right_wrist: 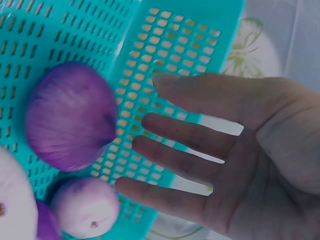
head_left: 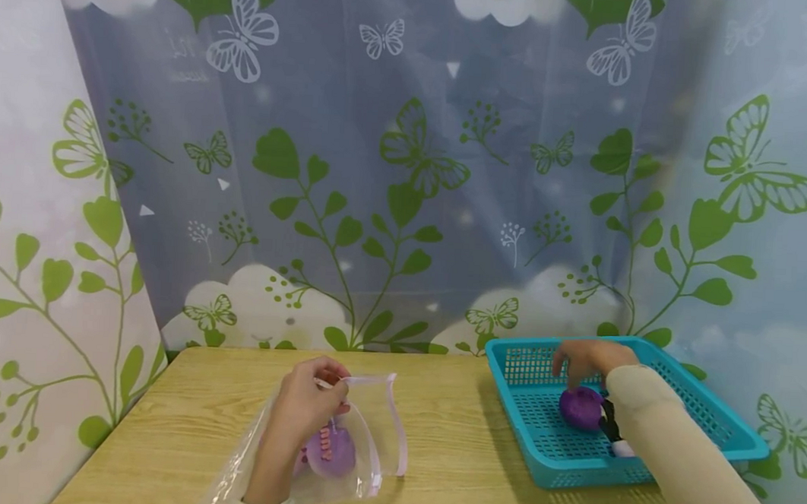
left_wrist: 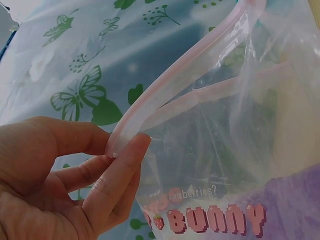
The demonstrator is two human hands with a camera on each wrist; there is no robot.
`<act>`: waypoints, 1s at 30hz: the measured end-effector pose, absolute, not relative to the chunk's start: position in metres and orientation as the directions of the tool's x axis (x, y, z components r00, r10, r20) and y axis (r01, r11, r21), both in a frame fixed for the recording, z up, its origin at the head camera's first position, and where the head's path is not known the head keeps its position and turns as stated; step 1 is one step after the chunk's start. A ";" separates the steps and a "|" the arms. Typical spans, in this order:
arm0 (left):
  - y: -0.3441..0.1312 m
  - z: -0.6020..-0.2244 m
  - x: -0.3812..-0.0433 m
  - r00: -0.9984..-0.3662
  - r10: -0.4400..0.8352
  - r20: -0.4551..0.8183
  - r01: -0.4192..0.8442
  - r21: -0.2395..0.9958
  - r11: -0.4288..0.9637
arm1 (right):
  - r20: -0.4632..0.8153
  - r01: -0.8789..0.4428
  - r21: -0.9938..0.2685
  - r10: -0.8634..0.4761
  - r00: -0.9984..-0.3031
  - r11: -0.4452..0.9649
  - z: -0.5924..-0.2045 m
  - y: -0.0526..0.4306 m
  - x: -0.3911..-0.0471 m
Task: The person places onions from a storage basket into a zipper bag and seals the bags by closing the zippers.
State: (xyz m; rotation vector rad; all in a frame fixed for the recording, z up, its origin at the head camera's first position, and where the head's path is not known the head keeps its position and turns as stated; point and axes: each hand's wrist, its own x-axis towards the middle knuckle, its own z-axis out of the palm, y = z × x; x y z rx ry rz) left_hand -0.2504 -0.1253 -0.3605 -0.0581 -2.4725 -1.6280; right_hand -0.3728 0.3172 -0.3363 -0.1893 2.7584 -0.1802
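As the left hand (head_left: 305, 399) pinches it, the bag (left_wrist: 215, 132) reads "BUNNY" (left_wrist: 217, 220).

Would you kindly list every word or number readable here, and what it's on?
"BUNNY": pink letters on the clear zip bag.
"berries?": white letters, same bag; beginning unclear.
Too blurred: pink characters above-left of "BUNNY".
Too blurred: pale lettering on the butterfly-print backdrop.

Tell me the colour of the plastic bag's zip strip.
Pale pink; the zip strip shows best in the left wrist view.
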 end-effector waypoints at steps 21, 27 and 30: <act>-0.125 -0.361 -0.252 -0.984 -0.064 0.165 0.124 0.902 0.414 | -0.346 0.028 -0.153 -0.027 -0.938 0.988 -0.369 0.352 -0.379; -0.125 -0.361 -0.251 -0.983 -0.064 0.170 0.128 0.901 0.414 | -0.351 0.037 -0.172 -0.026 -0.936 0.984 -0.372 0.352 -0.380; -0.125 -0.362 -0.251 -0.983 -0.064 0.171 0.130 0.903 0.409 | -0.352 0.025 -0.193 -0.045 -0.935 0.981 -0.370 0.350 -0.380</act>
